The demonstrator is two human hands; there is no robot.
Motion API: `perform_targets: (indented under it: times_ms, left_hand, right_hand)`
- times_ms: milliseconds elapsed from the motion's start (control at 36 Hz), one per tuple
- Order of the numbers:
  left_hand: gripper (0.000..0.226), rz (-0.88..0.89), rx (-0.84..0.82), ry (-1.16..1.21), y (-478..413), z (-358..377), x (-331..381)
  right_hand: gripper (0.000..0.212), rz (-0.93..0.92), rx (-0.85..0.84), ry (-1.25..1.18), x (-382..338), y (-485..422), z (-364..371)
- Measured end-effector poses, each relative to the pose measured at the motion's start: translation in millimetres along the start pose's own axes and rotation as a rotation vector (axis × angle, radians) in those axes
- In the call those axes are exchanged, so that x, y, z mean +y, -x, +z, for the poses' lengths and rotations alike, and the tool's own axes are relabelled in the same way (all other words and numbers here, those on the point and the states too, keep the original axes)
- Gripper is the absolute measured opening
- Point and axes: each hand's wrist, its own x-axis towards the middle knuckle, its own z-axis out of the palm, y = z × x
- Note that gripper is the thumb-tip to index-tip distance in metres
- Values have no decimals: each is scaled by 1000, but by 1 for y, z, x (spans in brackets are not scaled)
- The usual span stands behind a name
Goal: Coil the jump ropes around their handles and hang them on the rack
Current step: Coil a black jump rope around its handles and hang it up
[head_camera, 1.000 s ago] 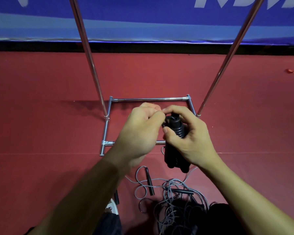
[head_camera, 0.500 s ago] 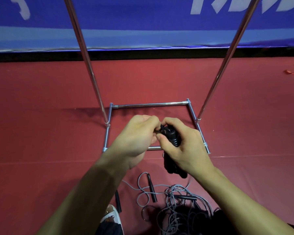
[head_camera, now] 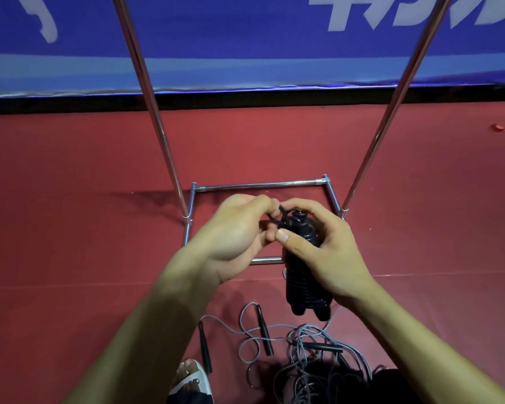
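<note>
The red floor (head_camera: pixel 70 199) fills most of the room, and a blue banner (head_camera: pixel 245 53) with white lettering runs along its far edge at 12 o'clock. On the floor stands the chrome rack (head_camera: pixel 257 185): two slanted uprights rise toward 11 and 1 o'clock from a rectangular base frame. Over that base, dead centre, the person's hands meet. The right hand (head_camera: pixel 327 252) is wrapped round the coiled black jump rope (head_camera: pixel 306 287), held upright in the air with its two handle ends pointing down toward 6 o'clock. The left hand (head_camera: pixel 233 234), at 9 o'clock of the bundle, pinches the cord tail (head_camera: pixel 282 217) at the bundle's top. At 6 o'clock a tangle of grey ropes (head_camera: pixel 312 354) lies on the floor, with loose black handles (head_camera: pixel 264 330) beside it. A sandalled foot (head_camera: pixel 190 377) shows at 7 o'clock.
</note>
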Motion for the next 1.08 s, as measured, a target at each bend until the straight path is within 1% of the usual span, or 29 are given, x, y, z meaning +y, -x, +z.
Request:
perform_targets:
  times_ms: [83, 222, 306, 389, 417, 500, 583, 667, 722, 778, 861, 889, 917, 972, 1083]
  left_hand:
    - [25, -29, 40, -14, 1, -1, 1]
    - [27, 31, 117, -15, 7, -3, 6]
    - [30, 68, 87, -59, 10, -6, 8]
    - [39, 67, 40, -102, 8, -7, 7]
    - [38, 65, 32, -105, 5, -8, 8]
    - [28, 79, -37, -98, -5, -10, 18]
    - [26, 123, -121, -84, -13, -10, 33]
    - [25, 152, -205, -126, -20, -6, 48]
    - [23, 161, -225, -173, -24, -3, 59]
    - [23, 186, -196, -256, -29, -2, 70]
    - [24, 242, -149, -492, -37, -3, 84]
    - [23, 214, -162, -533, -39, -4, 90]
    - [23, 170, -188, -549, -38, -3, 95]
    - [22, 145, -217, -564, -37, 0, 108]
    - [22, 202, -146, -556, -37, 11, 129]
  right_hand:
    - [29, -15, -11, 128, 6, 1, 0]
    - [30, -65, -41, 242, 12, 3, 1]
    - [34, -113, -58, 262, 11, 3, 3]
    - [38, -117, -58, 265, 11, 0, 2]
    - [38, -102, -60, 256, 11, 0, 1]
    - [43, -81, -86, 156, 5, -4, -2]
    - [46, -77, -109, -42, -4, -11, -5]
    - [46, -43, -62, -233, -12, -18, -4]
    - [44, -25, -16, -287, -18, -22, -1]
    - [46, -56, 54, -215, -26, -30, 1]
    - [55, -137, 124, -40, -37, -45, -3]
    - [58, -154, 133, -4, -40, -50, -5]
    - [60, -167, 145, 33, -43, -54, -6]
    - [59, -206, 164, 111, -50, -64, -9]
    - [52, -263, 170, 201, -66, -78, -12]
